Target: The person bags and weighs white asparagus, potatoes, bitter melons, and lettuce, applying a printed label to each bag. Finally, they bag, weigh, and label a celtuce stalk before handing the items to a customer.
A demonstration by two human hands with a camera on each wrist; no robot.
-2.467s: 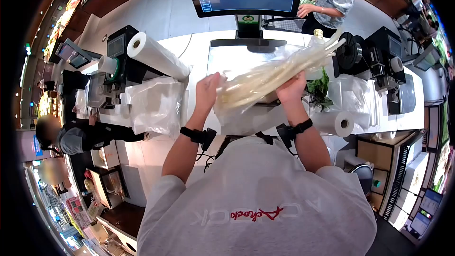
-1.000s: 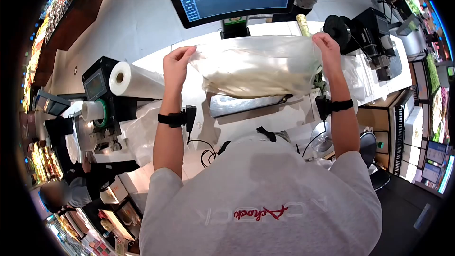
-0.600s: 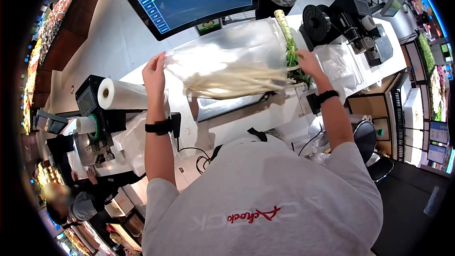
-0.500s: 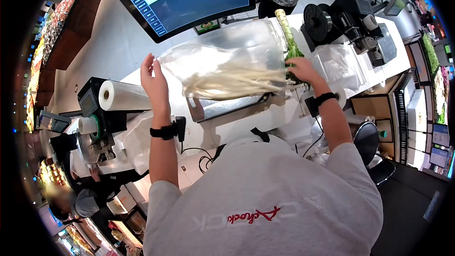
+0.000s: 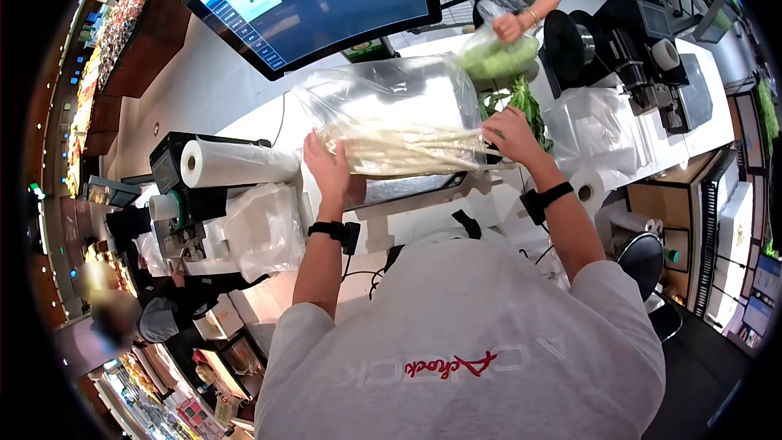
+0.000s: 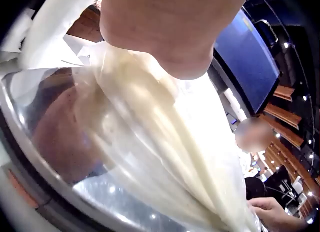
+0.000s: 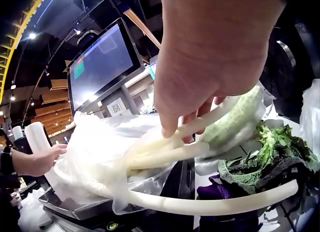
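Observation:
A bundle of long pale stalks (image 5: 407, 145) lies in a clear plastic bag (image 5: 350, 90) on a shiny metal scale tray (image 5: 411, 187). My left hand (image 5: 327, 165) rests its fairly straight fingers on the bag's left end. At the right end my right hand (image 5: 511, 134) grips stalk ends between thumb and fingers, as the right wrist view shows. One longer stalk (image 7: 215, 204) sticks out of the bag below that hand. The left wrist view shows the wrist over the bagged stalks, its fingers hidden.
Leafy greens (image 5: 528, 106) lie right of the bag. Across the counter, a person's hand (image 5: 509, 26) holds a bagged green vegetable (image 5: 501, 59). A large screen (image 5: 318, 4) stands behind. A plastic roll (image 5: 240, 165) and flat bags (image 5: 265, 224) lie left; more bags (image 5: 590, 130) lie right.
The stalks, earlier lifted in both hands, now lie bagged on the tray. My left hand has moved right onto the bag; my right hand has reached the stalk ends. A bagged vegetable has arrived beyond.

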